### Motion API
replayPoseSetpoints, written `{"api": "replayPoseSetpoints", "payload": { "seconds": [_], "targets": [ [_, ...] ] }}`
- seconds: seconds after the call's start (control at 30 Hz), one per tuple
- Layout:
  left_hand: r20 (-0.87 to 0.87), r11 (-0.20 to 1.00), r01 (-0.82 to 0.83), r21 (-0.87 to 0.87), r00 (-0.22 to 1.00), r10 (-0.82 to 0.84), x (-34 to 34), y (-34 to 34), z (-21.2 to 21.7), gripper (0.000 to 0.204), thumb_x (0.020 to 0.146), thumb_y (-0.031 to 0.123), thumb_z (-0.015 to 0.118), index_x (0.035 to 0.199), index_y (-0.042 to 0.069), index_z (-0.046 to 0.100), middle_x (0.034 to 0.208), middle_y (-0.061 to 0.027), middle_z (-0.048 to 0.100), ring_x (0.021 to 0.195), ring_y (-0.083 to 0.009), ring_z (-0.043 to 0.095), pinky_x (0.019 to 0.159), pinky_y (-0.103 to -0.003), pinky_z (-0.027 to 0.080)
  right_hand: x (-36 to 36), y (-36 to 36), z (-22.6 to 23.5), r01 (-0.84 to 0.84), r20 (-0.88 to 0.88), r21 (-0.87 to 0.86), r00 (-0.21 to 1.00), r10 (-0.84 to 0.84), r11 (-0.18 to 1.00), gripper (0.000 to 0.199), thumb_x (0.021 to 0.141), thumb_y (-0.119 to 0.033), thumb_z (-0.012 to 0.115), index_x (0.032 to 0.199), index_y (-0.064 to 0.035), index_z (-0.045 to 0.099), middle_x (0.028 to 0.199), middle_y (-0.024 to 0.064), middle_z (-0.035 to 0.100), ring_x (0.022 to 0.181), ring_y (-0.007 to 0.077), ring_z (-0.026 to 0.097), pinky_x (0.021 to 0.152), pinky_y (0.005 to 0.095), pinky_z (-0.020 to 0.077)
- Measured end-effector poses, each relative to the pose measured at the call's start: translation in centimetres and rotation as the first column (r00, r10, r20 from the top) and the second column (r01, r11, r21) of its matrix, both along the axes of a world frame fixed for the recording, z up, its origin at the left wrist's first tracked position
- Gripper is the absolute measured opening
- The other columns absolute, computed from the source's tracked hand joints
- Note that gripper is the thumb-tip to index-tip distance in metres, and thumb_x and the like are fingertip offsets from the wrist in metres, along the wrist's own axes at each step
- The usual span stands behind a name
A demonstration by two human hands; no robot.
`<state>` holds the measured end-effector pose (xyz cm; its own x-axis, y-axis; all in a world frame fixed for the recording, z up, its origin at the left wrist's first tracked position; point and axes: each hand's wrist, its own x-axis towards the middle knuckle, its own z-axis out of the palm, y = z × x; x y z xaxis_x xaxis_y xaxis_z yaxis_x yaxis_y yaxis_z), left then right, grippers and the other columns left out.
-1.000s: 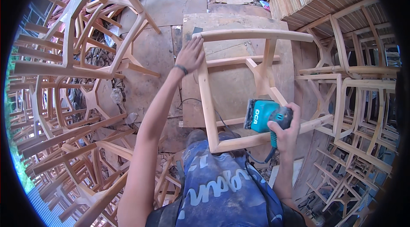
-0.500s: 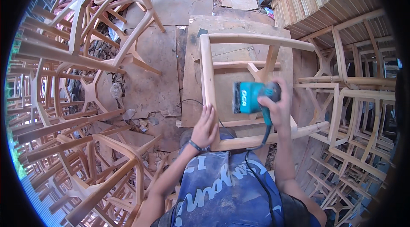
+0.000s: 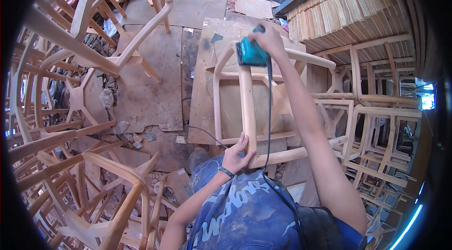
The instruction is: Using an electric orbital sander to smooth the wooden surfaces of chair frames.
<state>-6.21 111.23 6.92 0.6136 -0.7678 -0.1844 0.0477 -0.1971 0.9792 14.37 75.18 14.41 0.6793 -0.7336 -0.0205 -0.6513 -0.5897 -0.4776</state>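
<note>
In front of me a pale wooden chair frame (image 3: 248, 104) stands tilted, its near corner close to my lap. My left hand (image 3: 239, 153) grips that near corner, thumb on one side of the rail and fingers on the other. With my right hand (image 3: 268, 40) I hold a teal electric sander (image 3: 252, 55) by its top. The sander's pad sits at the far left corner of the frame; whether it presses on the wood is hard to tell. A dark cord (image 3: 269, 109) runs from the sander back toward my body.
Plywood and cardboard sheets (image 3: 150, 71) cover the floor. Wooden chair frames (image 3: 136, 174) crowd the left side, and more frames (image 3: 372, 99) stand on the right. A stack of wooden slats (image 3: 343, 15) rises at the far right. Scraps (image 3: 136, 139) litter the ground at left.
My right hand has carried the sander away from me to the frame's far corner. The chair frame has tilted, and my left hand has shifted to wrap its near corner.
</note>
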Motion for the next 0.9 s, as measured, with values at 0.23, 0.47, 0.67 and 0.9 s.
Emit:
{"api": "replayPoseSetpoints", "payload": {
  "seconds": [0.23, 0.47, 0.67, 0.9],
  "targets": [
    [0.061, 0.995, 0.098, -0.022, 0.993, -0.097, 0.9, -0.3, 0.1, 0.065, 0.084, 0.026, 0.081, 0.140, -0.001, 0.059, 0.146, -0.0276, 0.051, 0.120, -0.0347, 0.065, 0.100, -0.036, 0.055, 2.8, -7.6, -2.9, -0.014, 0.001, 0.246, 1.000, 0.014, 0.969, 0.057, 0.059, -0.042, 0.080, 0.105, -0.0084, 0.071, 0.103, 0.0189, 0.074, 0.097, 0.0327, 0.070, 0.089, 0.0390, 0.0543],
    [-0.172, 0.996, 0.055, -0.069, 0.983, -0.066, 5.7, 0.3, -3.4, 0.041, 0.091, 0.018, 0.074, 0.127, -0.001, 0.069, 0.122, -0.0222, 0.073, 0.101, -0.0274, 0.076, 0.089, -0.036, 0.058, -16.3, 6.2, 3.5, 0.001, 0.142, 0.325, 0.989, -0.049, 0.946, 0.054, 0.066, -0.022, 0.081, 0.113, -0.0029, 0.062, 0.100, 0.0123, 0.067, 0.094, 0.0269, 0.066, 0.087, 0.0382, 0.0522],
    [0.108, 0.996, -0.081, -0.042, 0.991, 0.085, 20.0, -8.0, -4.7, 0.034, 0.099, 0.018, 0.063, 0.126, -0.002, 0.067, 0.107, -0.0194, 0.073, 0.094, -0.0262, 0.070, 0.086, -0.038, 0.055, -26.0, 15.9, 14.0, 0.336, 0.201, 0.325, 0.889, -0.412, 0.884, 0.055, 0.068, -0.009, 0.079, 0.117, -0.0055, 0.055, 0.095, 0.0049, 0.058, 0.086, 0.0168, 0.060, 0.080, 0.0305, 0.0508],
    [0.809, 0.956, 0.293, -0.018, 0.566, -0.158, 25.6, -21.7, -6.8, 0.059, 0.098, 0.035, 0.057, 0.144, -0.001, 0.050, 0.152, -0.0244, 0.047, 0.146, -0.0384, 0.041, 0.124, -0.046, 0.027, -38.4, 23.2, 19.1, 0.641, 0.336, 0.252, 0.644, -0.687, 0.725, 0.061, 0.067, -0.007, 0.075, 0.124, -0.0053, 0.055, 0.112, 0.0074, 0.052, 0.105, 0.0197, 0.053, 0.098, 0.0320, 0.0434]
  ]
}}
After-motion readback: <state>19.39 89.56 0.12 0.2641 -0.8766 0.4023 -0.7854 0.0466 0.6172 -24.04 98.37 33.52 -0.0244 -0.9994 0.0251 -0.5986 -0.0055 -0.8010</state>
